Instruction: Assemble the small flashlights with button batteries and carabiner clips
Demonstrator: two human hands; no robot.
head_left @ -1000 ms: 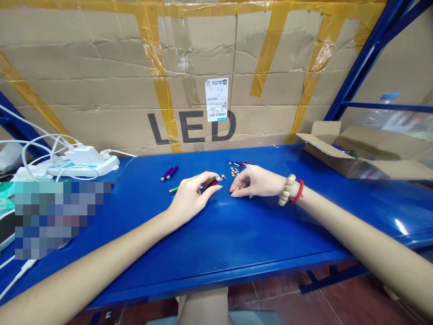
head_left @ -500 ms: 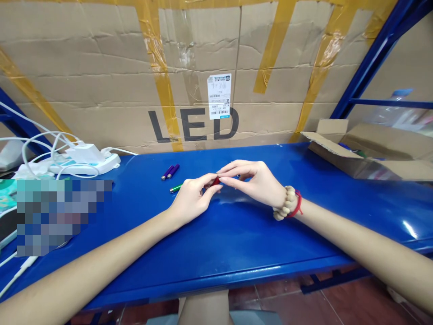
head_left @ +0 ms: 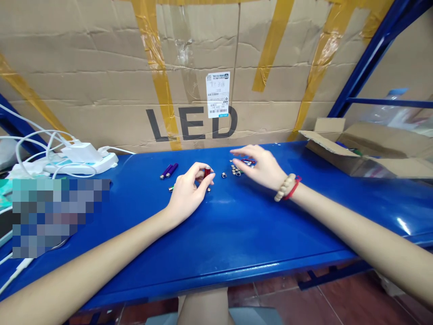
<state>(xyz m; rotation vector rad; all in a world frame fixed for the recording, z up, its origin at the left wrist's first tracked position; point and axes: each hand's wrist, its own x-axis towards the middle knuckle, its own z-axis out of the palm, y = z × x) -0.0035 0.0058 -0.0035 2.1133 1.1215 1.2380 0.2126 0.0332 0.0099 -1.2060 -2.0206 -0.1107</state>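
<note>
My left hand (head_left: 191, 192) is closed around a small red tube (head_left: 207, 171), which stands nearly upright between thumb and fingers. Behind that hand, the silver end of a green tube (head_left: 171, 189) pokes out, the rest being covered. A tiny metal piece (head_left: 209, 190) lies just below the fingertips. My right hand (head_left: 260, 167) is spread over the back of the table, thumb apart from the fingers, with nothing visible in it. Under and beside its fingers is a cluster of small silver parts (head_left: 234, 169), partly hidden. One silver piece (head_left: 223, 175) sits apart on the left.
Two purple tubes (head_left: 169, 170) lie left of my hands on the blue table (head_left: 216, 239). A white power strip (head_left: 84, 167) with cables is at the far left. An opened cardboard box (head_left: 358, 158) stands at the right, and a large taped carton (head_left: 111, 81) forms the back.
My right hand has left the red tube and moved right and back, its fingers opening above the silver parts. The left hand keeps the tube, now more upright.
</note>
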